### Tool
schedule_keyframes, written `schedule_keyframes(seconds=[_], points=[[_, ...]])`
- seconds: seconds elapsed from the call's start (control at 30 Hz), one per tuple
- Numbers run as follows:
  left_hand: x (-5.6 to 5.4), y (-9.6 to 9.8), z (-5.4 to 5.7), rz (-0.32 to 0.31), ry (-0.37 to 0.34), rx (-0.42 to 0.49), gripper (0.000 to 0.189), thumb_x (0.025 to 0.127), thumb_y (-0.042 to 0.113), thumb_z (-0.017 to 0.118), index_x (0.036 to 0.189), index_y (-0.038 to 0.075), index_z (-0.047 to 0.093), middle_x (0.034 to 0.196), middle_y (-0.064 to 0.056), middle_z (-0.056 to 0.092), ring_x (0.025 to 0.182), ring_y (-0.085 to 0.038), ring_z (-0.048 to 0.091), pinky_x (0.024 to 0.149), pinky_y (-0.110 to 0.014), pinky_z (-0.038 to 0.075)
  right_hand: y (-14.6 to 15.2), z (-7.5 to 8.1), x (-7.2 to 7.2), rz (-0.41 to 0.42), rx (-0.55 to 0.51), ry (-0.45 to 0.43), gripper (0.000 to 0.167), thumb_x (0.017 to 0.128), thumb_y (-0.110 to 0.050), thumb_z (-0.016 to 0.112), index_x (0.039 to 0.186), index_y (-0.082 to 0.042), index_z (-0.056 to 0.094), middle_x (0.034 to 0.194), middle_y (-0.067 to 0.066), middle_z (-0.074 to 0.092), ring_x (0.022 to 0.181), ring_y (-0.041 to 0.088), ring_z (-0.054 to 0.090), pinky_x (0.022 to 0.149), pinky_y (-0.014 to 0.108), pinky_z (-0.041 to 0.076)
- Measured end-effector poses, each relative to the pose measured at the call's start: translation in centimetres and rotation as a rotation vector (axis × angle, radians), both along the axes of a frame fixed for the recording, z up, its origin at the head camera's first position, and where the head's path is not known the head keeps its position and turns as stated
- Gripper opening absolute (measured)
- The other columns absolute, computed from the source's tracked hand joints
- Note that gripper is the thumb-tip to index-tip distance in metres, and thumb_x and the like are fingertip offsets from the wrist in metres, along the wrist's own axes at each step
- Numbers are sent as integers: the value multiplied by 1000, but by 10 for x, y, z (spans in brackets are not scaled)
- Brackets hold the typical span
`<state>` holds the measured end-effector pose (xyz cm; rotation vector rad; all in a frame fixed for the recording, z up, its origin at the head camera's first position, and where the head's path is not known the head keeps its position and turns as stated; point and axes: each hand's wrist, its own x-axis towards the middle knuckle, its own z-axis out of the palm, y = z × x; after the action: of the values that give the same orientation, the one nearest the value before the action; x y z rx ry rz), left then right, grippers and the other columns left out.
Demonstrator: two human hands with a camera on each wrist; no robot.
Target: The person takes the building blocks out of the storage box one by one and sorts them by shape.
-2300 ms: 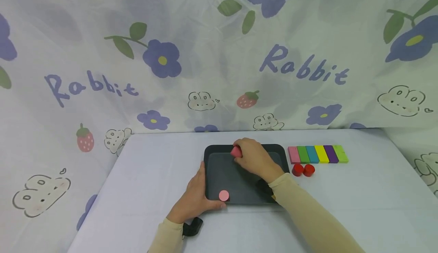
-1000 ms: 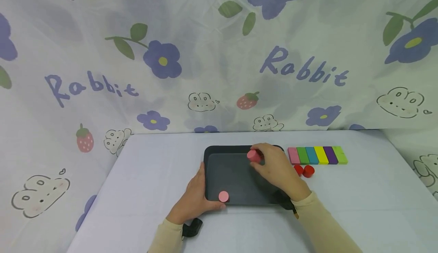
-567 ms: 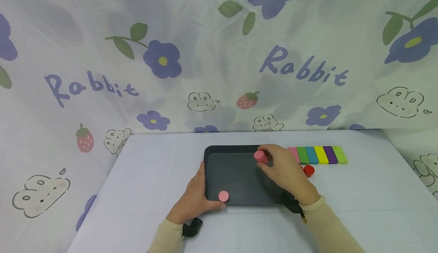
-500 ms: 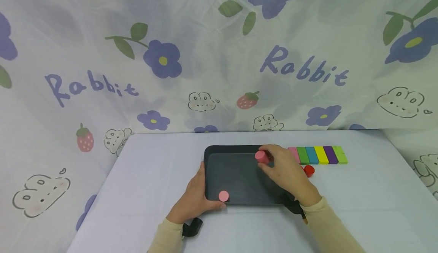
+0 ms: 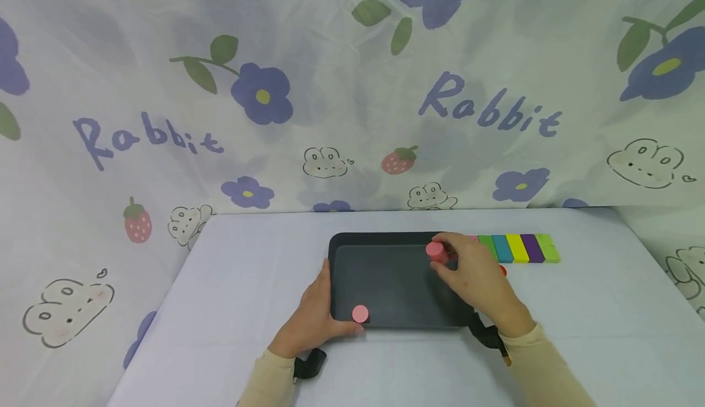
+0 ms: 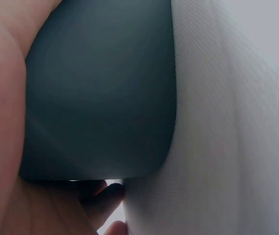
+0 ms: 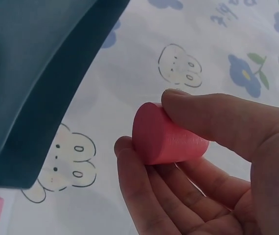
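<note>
In the head view, a dark rectangular baking tray (image 5: pixel 385 284) lies on the table. My left hand (image 5: pixel 311 318) rests against its front left corner, straight fingers along the left side and thumb along the front edge. Inside that corner stands a pink cylinder block (image 5: pixel 360 314). My right hand (image 5: pixel 476 275) pinches another pink cylinder block (image 5: pixel 436 251) between thumb and fingers, above the tray's back right corner. The right wrist view shows this block (image 7: pixel 166 137) tilted, its flat round end turned away from the palm. In the left wrist view the tray's smooth outer wall (image 6: pixel 100 98) touches my left hand.
Right of the tray lies a row of several coloured blocks (image 5: pixel 516 248), its left end partly hidden behind my right hand. A red cylinder block (image 5: pixel 503 270) peeks out beside that hand. White cloth (image 5: pixel 237 272) covers the table, and a patterned curtain (image 5: pixel 341 89) hangs behind it.
My right hand has moved to the right across the tray with the pink cylinder block, now covering most of the red cylinder blocks. The left hand and the tray have stayed still.
</note>
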<state>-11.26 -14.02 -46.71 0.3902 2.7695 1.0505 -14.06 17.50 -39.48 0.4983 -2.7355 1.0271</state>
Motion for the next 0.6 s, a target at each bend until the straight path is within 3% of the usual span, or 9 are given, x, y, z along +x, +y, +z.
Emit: schedule_keyframes(seconds=[0.27,0.5,0.6], points=[[0,1,1,-5,1,3,146,67,55,90,157,-5,-7,167,-18,0,152,-38,12,119,-57,18,12,0,7,-9,14,51,38,82,-5,82,116,-1,66,101,7,70,88,23,64,79,44,58],[-1,1,0,-2,17,7,147,66,55,90,157,-5,-7,167,-19,2,152,-39,13,118,-58,19,23,-4,10,-54,30,56,40,80,-6,84,116,-2,67,101,8,72,85,24,66,70,36,56],[-1,0,-1,0,17,4,147,66,55,91,157,-5,-7,167,-19,2,152,-39,14,118,-58,19,28,-7,11,-70,21,65,38,80,-5,83,114,-3,67,99,8,72,84,23,66,71,39,58]])
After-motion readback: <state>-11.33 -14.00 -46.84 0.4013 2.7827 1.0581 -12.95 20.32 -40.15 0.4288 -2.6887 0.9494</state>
